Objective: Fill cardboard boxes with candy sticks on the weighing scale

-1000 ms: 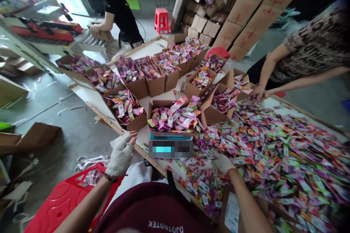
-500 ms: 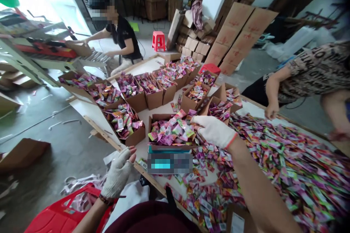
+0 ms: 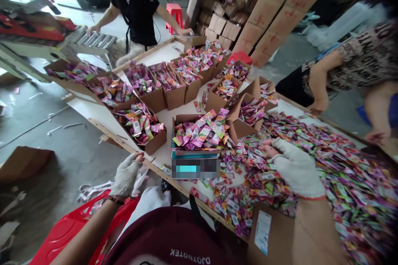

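Observation:
My left hand [image 3: 127, 176], in a white fingerless glove, is beside the table's wooden edge. Its fingers are curled together, with nothing visible in them. My right hand [image 3: 295, 167], gloved the same way, hovers low over a large pile of small colourful sachets [image 3: 338, 174]. Its fingers are loosely bent and apart from the thumb, and no sachet shows in them. Between my hands, an open cardboard box [image 3: 203, 152] heaped with sachets [image 3: 202, 130] stands on a digital scale [image 3: 195, 169] with a lit, blurred display.
Several sachet-filled boxes [image 3: 175, 97] stand behind the scale. A flattened-looking carton [image 3: 273, 232] with a label lies near my right forearm. A red plastic chair [image 3: 71, 232] is at my left. One person [image 3: 133, 16] stands across the table, another [image 3: 357, 66] at the right.
My right hand has left the box and moved right over the pile. My left hand's fingers have curled in. The person across has risen and reaches toward the table; the view has tilted down.

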A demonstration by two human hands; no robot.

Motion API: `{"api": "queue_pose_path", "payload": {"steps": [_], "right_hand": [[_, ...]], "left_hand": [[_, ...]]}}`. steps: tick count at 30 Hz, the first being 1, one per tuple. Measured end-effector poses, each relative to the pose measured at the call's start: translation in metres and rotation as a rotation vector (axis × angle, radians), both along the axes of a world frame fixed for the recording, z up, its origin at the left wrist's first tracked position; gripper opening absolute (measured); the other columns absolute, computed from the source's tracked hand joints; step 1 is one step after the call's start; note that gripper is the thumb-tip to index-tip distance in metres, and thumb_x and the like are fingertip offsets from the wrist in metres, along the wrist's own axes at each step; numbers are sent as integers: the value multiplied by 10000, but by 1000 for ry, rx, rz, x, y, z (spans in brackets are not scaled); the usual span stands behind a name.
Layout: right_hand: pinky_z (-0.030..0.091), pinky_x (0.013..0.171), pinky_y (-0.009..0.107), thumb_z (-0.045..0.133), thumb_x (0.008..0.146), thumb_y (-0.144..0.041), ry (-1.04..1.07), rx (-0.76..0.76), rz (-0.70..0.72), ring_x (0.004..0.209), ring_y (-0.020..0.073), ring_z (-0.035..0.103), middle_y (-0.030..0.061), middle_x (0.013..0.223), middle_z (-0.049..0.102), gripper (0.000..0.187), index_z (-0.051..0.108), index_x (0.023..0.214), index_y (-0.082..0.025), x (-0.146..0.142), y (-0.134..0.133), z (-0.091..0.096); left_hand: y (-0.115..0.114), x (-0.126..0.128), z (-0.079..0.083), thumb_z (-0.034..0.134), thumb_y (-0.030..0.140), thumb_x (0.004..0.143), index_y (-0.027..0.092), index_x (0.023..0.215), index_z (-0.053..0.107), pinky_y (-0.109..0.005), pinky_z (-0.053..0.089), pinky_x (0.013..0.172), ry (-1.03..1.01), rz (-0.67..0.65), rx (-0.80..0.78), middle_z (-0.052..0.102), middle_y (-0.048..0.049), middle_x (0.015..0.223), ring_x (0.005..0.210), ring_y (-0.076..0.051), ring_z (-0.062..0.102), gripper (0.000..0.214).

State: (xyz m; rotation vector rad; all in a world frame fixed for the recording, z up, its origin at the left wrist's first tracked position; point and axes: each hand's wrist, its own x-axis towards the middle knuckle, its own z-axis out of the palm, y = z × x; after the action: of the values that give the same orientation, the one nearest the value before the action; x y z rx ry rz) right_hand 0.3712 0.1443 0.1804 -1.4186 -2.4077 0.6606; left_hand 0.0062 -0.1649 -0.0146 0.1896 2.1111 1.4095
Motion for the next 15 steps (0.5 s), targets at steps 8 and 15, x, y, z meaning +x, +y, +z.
{"api": "queue_pose_path", "payload": {"steps": [8,15], "right_hand": [[551,827,381,551,955,-391,80,50,165,821,241,695,63,909,763,261,731,1039,-221,-77,-11,7],[496,1028,385,648,921,-397,-291,130,252,1231,308,626,170,1326,668,341,722,1169,-174,-174,10,-29]], "left_hand": [[15,-16,15,706,500,784,220,1108,713,-419,539,974,185,92,-107,716,-63,992,987,-265,674,428],[32,-38,12,794,472,744,233,1313,559,-438,553,936,92,235,-46,622,-57,1070,973,-245,639,661]]}}
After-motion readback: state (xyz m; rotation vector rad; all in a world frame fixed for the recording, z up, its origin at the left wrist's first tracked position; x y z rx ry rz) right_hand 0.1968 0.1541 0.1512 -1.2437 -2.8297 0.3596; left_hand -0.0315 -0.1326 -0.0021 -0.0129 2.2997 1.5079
